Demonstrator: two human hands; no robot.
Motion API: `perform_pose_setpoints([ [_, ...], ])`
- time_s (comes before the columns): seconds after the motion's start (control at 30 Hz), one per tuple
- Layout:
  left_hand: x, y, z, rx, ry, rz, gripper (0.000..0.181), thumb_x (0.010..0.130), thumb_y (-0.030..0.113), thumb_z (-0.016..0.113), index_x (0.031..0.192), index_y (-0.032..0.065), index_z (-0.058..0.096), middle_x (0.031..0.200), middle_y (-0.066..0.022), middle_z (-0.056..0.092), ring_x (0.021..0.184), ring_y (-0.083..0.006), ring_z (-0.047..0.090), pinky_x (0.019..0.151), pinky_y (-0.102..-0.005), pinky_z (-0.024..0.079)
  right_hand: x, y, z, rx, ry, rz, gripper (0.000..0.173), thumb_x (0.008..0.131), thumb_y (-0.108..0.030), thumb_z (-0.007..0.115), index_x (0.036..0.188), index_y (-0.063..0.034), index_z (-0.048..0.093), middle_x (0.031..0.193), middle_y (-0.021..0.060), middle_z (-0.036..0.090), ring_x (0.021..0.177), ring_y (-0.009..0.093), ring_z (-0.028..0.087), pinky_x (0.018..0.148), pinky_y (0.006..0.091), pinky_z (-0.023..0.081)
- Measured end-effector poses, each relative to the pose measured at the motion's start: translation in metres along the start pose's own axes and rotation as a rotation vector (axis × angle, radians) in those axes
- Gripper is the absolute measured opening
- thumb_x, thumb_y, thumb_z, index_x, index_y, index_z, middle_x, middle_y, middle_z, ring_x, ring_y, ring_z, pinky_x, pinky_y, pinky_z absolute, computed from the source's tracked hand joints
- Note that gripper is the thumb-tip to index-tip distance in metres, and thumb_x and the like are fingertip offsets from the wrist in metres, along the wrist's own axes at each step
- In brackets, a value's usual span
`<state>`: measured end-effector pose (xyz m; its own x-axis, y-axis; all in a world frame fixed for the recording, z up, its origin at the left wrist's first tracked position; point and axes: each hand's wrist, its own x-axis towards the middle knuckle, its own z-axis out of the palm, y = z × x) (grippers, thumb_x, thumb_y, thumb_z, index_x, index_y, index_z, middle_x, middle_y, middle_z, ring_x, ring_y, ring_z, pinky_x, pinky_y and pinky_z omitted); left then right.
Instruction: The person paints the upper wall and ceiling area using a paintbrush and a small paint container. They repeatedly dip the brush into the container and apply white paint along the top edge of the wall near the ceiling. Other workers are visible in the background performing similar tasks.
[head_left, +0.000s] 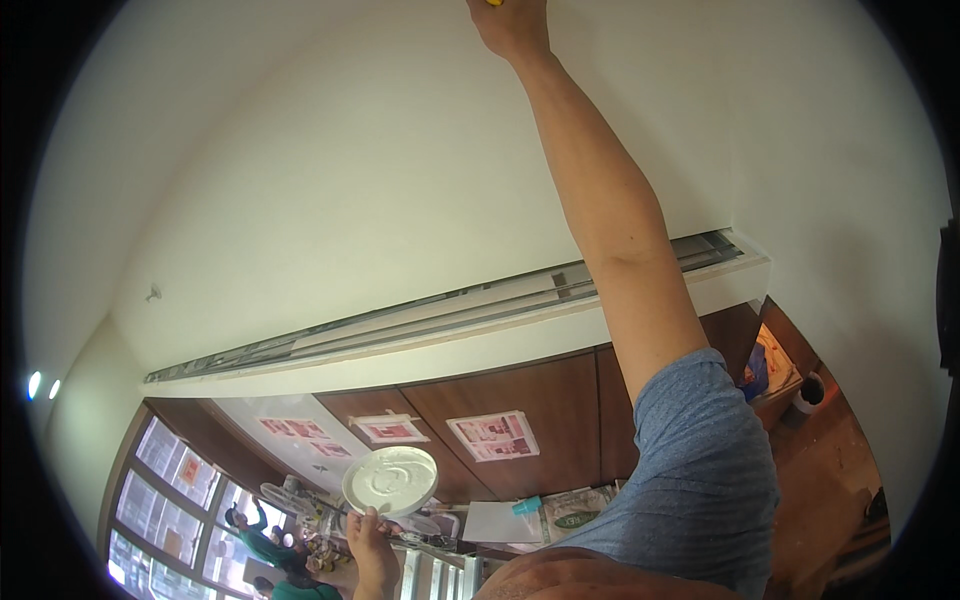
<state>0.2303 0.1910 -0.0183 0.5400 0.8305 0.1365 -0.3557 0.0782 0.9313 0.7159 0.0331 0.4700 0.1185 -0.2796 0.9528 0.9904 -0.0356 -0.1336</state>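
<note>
My left hand (373, 551) grips the rim of a round white plastic lid (390, 480), low in the view. White paste is smeared over the lid's upper face. My right arm stretches far up across a smooth off-white ceiling or wall surface (360, 187). At the top edge of the picture my right hand (514, 26) is closed around a yellow object (494, 2). Only a sliver of that object shows; the rest is hidden or cut off, so its kind cannot be told.
A long recessed slot (450, 304) crosses the surface beneath my arm. Below stand brown wood panels (517, 382) with taped printed sheets (495, 436). Ladder rungs (439, 577) show under me. Near the windows (172, 487) are people in green (262, 547) and a fan (281, 499).
</note>
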Motion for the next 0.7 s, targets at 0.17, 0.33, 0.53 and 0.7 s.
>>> perform_pose_setpoints([
  [0.17,0.0018,-0.0026,-0.0021,0.002,0.001,0.008,0.020,0.102,0.020,0.062,0.112,0.0056,0.053,0.098,-0.0064,0.066,0.076,-0.0128,0.061,0.064,-0.0287,0.052,-0.0009,-0.0010,0.0006,0.012,-0.008,0.008,0.031,0.095,-0.016,0.064,0.116,0.0063,0.070,0.099,0.0274,0.074,0.089,0.036,0.074,0.078,0.0420,0.058],
  [0.33,0.0006,-0.0022,-0.0013,0.003,0.003,0.016,0.021,0.101,0.021,0.062,0.112,0.0055,0.054,0.097,-0.0058,0.065,0.076,-0.0125,0.060,0.064,-0.0287,0.052,-0.0007,-0.0027,0.0021,0.018,-0.004,0.012,0.031,0.094,-0.017,0.064,0.115,0.0056,0.070,0.100,0.0273,0.074,0.090,0.036,0.074,0.080,0.0418,0.058],
  [0.53,0.0012,-0.0010,-0.0001,-0.001,0.008,0.002,0.019,0.101,0.020,0.062,0.111,0.0061,0.054,0.094,-0.0045,0.063,0.074,-0.0114,0.058,0.064,-0.0286,0.052,0.0014,0.0007,0.0032,-0.006,0.001,-0.005,0.030,0.093,-0.017,0.066,0.114,0.0039,0.071,0.101,0.0265,0.074,0.093,0.038,0.073,0.080,0.0431,0.057],
  [0.7,0.0009,0.0002,0.0014,0.004,0.012,-0.006,0.019,0.101,0.020,0.062,0.111,0.0067,0.054,0.093,-0.0038,0.063,0.073,-0.0109,0.056,0.063,-0.0286,0.052,0.0013,-0.0007,0.0031,-0.003,-0.007,0.003,0.029,0.093,-0.017,0.066,0.113,0.0034,0.071,0.101,0.0259,0.074,0.093,0.037,0.073,0.080,0.0432,0.057],
])
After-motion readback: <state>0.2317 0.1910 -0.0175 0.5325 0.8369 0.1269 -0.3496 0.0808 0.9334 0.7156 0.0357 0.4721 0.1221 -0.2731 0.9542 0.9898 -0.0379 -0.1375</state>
